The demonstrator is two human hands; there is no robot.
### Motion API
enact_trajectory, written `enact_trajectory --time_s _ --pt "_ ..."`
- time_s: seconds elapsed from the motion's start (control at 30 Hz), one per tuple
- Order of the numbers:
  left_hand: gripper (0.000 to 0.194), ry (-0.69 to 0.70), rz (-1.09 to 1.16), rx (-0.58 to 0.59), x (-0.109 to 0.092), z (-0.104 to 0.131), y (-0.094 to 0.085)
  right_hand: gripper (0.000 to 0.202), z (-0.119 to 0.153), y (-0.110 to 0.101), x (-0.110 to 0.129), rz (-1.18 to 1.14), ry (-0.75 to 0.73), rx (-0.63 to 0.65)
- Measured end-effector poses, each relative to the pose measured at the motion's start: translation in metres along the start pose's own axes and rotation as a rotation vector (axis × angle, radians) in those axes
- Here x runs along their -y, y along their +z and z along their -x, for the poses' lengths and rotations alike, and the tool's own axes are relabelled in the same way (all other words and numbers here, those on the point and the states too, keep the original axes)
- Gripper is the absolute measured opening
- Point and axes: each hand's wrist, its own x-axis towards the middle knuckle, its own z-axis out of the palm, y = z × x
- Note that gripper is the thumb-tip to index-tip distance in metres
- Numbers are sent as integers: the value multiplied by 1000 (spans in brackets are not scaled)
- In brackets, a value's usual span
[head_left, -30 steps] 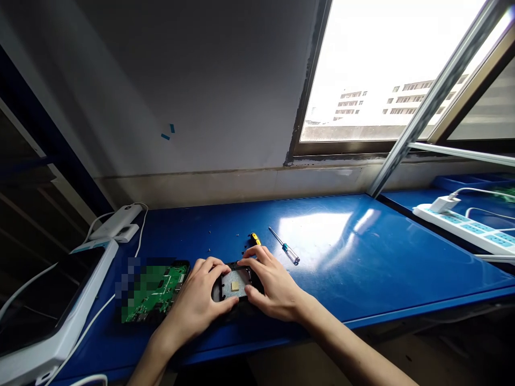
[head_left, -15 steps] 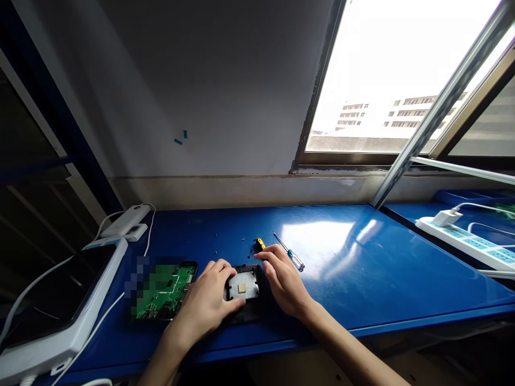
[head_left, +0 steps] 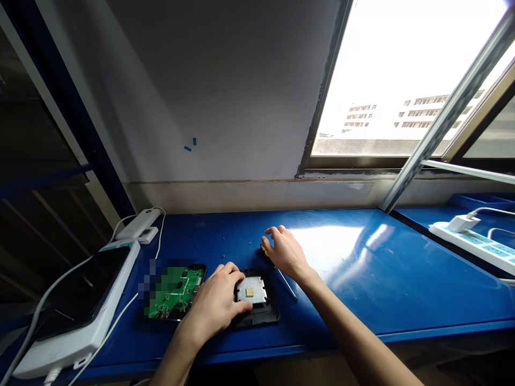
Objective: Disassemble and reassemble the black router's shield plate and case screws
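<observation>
My left hand (head_left: 219, 300) is closed over the left side of a black plastic casing half (head_left: 263, 317), its thumb and fingers at the edges of the silver metal plate (head_left: 257, 287) inside. A small tan pad (head_left: 249, 292) sits on that plate. My right hand (head_left: 285, 252) is beyond the casing, thumb and index finger apart, over a yellow-and-black screwdriver (head_left: 264, 249). The thumb is close to its handle, and its thin shaft points toward me. The clear-handled screwdriver is hidden, apparently beneath this hand. Left of my left hand lies a green circuit board (head_left: 181, 284) in a black shell.
Several tiny screws (head_left: 223, 239) lie on the blue tabletop (head_left: 341, 300) behind the casing. A phone (head_left: 80, 289) rests on a white power strip (head_left: 100, 316) at the left, with white cables around it. Another power strip (head_left: 478, 241) is at the right.
My right hand has moved away from the casing's right edge to over the screwdrivers. The view has shifted slightly left. My left hand stays on the casing.
</observation>
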Motion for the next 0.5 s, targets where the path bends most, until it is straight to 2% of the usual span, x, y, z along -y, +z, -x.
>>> enact_trajectory --time_s 0.1,0.33,0.5 --pt "32 7 -13 -1 -1 -1 0 29 -7 3 -1 20 38 4" --pt "27 0 -17 -14 -2 -1 4 31 11 7 -1 13 12 60" --pt "27 5 -9 -2 1 -2 3 31 14 9 5 11 -1 120"
